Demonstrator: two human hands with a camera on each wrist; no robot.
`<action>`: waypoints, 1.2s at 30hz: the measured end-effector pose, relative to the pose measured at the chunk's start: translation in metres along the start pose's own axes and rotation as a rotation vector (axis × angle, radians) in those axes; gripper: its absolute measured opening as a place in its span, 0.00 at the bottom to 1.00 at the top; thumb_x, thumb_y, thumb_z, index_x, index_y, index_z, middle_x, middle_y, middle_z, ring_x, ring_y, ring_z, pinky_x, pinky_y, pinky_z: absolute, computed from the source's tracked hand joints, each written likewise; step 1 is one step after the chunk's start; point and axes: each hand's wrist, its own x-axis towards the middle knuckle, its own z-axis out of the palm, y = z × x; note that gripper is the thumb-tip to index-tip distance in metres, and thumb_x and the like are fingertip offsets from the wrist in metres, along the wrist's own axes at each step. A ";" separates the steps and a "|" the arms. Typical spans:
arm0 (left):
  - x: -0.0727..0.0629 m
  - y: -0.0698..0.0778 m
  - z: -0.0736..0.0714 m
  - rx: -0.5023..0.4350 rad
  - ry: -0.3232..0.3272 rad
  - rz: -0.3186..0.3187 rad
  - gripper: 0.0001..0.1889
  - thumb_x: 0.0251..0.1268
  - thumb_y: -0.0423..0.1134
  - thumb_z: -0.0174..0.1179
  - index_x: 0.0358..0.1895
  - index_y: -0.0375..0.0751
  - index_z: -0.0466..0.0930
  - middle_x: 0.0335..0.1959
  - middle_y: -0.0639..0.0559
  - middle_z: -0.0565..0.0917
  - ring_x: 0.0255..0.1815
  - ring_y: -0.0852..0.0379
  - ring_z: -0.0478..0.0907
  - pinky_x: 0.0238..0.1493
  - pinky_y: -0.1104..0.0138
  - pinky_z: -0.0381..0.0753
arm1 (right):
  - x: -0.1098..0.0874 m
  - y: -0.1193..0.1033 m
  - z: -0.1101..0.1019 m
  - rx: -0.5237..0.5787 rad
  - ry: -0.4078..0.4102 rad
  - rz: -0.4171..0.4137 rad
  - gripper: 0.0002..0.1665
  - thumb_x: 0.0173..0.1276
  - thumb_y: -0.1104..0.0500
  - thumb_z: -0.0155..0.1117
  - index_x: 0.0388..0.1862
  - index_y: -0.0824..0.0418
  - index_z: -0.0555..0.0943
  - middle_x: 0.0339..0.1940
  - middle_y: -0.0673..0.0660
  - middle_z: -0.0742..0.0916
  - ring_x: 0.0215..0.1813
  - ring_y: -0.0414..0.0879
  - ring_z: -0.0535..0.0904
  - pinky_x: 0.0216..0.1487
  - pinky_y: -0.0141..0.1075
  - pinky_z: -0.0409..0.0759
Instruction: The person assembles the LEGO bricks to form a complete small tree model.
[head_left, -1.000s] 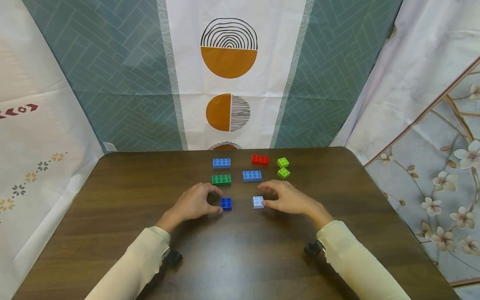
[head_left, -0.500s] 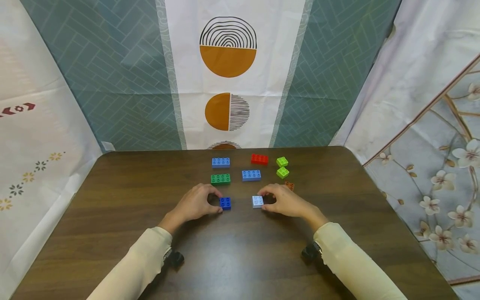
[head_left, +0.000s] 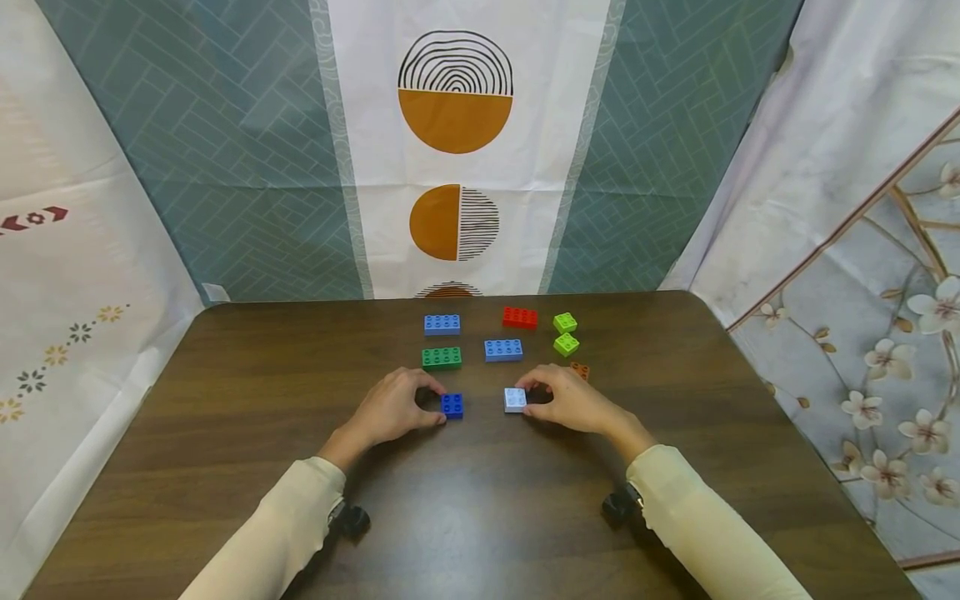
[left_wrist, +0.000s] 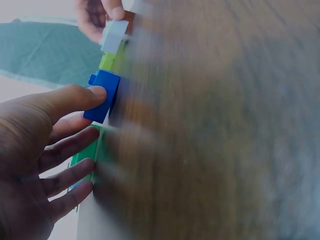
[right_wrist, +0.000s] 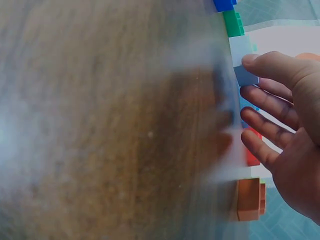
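In the head view my left hand [head_left: 392, 406] pinches a dark blue square brick [head_left: 452, 406] between thumb and fingers. The left wrist view shows the thumb on the near side of this blue brick [left_wrist: 102, 97], the other fingers spread loosely. My right hand [head_left: 573, 400] pinches a pale bluish-white square brick [head_left: 514, 400] by its right side. In the right wrist view the thumb lies against the pale brick [right_wrist: 242, 52], with the lower fingers extended. The two bricks are apart, studs up. Whether either is lifted off the table is hard to tell.
Behind the hands on the wooden table [head_left: 450, 517] lie a green brick [head_left: 442, 358], two light blue bricks, one at the middle [head_left: 503, 350], a red brick [head_left: 520, 317] and two lime bricks [head_left: 566, 344]. An orange brick [head_left: 581, 371] is partly hidden behind my right hand. Cloth hangs behind.
My right hand's fingers have come in from just right of the pale brick and now grip it. The left fingers have closed onto the blue brick. The orange brick has come into sight.
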 end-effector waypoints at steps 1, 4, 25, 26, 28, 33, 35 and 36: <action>0.000 0.000 0.000 -0.008 0.001 0.000 0.17 0.52 0.47 0.79 0.46 0.52 0.90 0.50 0.55 0.89 0.58 0.48 0.82 0.63 0.47 0.79 | 0.000 0.000 0.000 0.005 0.006 -0.004 0.20 0.67 0.57 0.74 0.57 0.53 0.84 0.54 0.52 0.86 0.57 0.48 0.79 0.64 0.51 0.82; 0.001 0.001 0.002 -0.037 0.008 0.000 0.17 0.52 0.47 0.79 0.46 0.52 0.90 0.50 0.55 0.90 0.58 0.47 0.82 0.63 0.47 0.78 | 0.001 -0.003 -0.001 0.025 0.017 -0.003 0.20 0.67 0.57 0.74 0.58 0.52 0.84 0.55 0.51 0.86 0.58 0.48 0.80 0.66 0.51 0.81; 0.008 0.008 0.015 -0.132 0.032 0.029 0.16 0.53 0.46 0.80 0.45 0.51 0.91 0.50 0.56 0.90 0.56 0.50 0.79 0.62 0.45 0.73 | 0.016 -0.026 0.011 0.174 0.062 -0.056 0.21 0.66 0.53 0.75 0.58 0.50 0.85 0.55 0.50 0.88 0.57 0.49 0.81 0.61 0.49 0.82; 0.008 0.008 0.016 -0.131 0.035 0.030 0.16 0.53 0.46 0.80 0.45 0.51 0.91 0.50 0.56 0.90 0.57 0.49 0.78 0.62 0.44 0.72 | 0.017 -0.027 0.012 0.178 0.060 -0.056 0.21 0.66 0.53 0.75 0.58 0.50 0.85 0.55 0.50 0.88 0.57 0.49 0.81 0.61 0.49 0.82; 0.008 0.009 0.018 -0.131 0.038 0.032 0.16 0.53 0.46 0.80 0.45 0.51 0.91 0.50 0.56 0.90 0.59 0.48 0.78 0.63 0.41 0.71 | 0.018 -0.029 0.014 0.185 0.053 -0.052 0.21 0.66 0.53 0.75 0.57 0.49 0.85 0.55 0.50 0.88 0.58 0.48 0.81 0.61 0.49 0.82; 0.008 0.010 0.021 -0.135 0.040 0.039 0.16 0.52 0.46 0.80 0.45 0.51 0.91 0.50 0.56 0.90 0.59 0.47 0.79 0.63 0.41 0.71 | 0.021 -0.031 0.019 0.185 0.032 -0.048 0.20 0.66 0.54 0.75 0.57 0.48 0.85 0.55 0.49 0.87 0.57 0.48 0.80 0.61 0.47 0.82; 0.008 0.010 0.021 -0.135 0.042 0.038 0.17 0.51 0.46 0.81 0.46 0.51 0.91 0.51 0.55 0.90 0.59 0.46 0.79 0.62 0.42 0.71 | 0.022 -0.031 0.021 0.187 0.028 -0.051 0.20 0.66 0.54 0.75 0.57 0.48 0.85 0.55 0.49 0.87 0.57 0.47 0.80 0.60 0.46 0.82; 0.008 0.010 0.022 -0.131 0.043 0.038 0.17 0.51 0.46 0.81 0.46 0.51 0.91 0.51 0.56 0.90 0.59 0.46 0.79 0.62 0.43 0.71 | 0.022 -0.031 0.022 0.188 0.026 -0.056 0.20 0.66 0.54 0.75 0.57 0.49 0.85 0.54 0.49 0.87 0.56 0.47 0.80 0.60 0.46 0.82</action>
